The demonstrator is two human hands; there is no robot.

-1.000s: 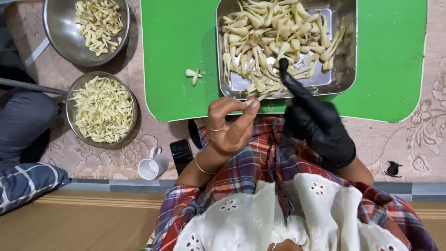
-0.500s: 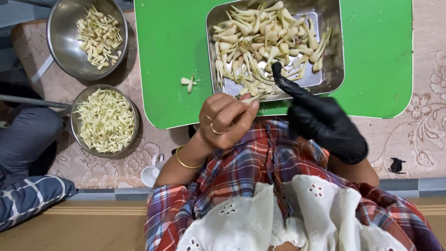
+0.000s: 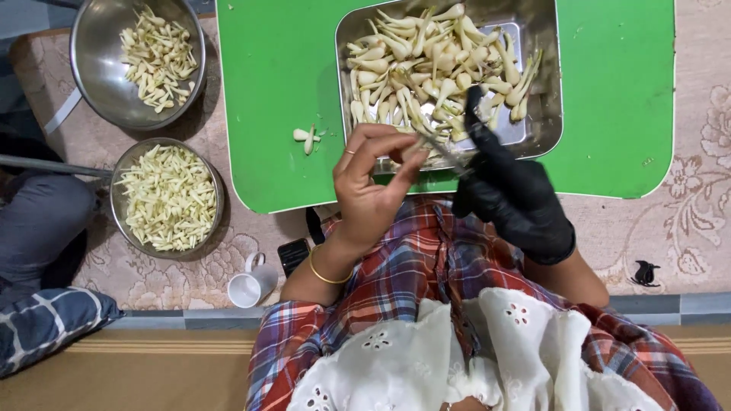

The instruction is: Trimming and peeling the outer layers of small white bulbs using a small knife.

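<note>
A green tabletop (image 3: 282, 114) sits over the patterned floor mat, bare on its left half, my steel tray (image 3: 544, 114) of pale garlic cloves near its front edge. My bare left hand (image 3: 373, 190) pinches one clove (image 3: 415, 152) at the tray's rim (fingers curled). My gloved right hand (image 3: 514, 194) grips a small knife (image 3: 445, 150) touching it.

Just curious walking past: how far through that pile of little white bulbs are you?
Done: two steel bowls, upper and lower, hold trimmed pieces. In hand: the bare left hand pinches one bulb while the gloved right hand works it. Left: the tray is well filled.
</note>
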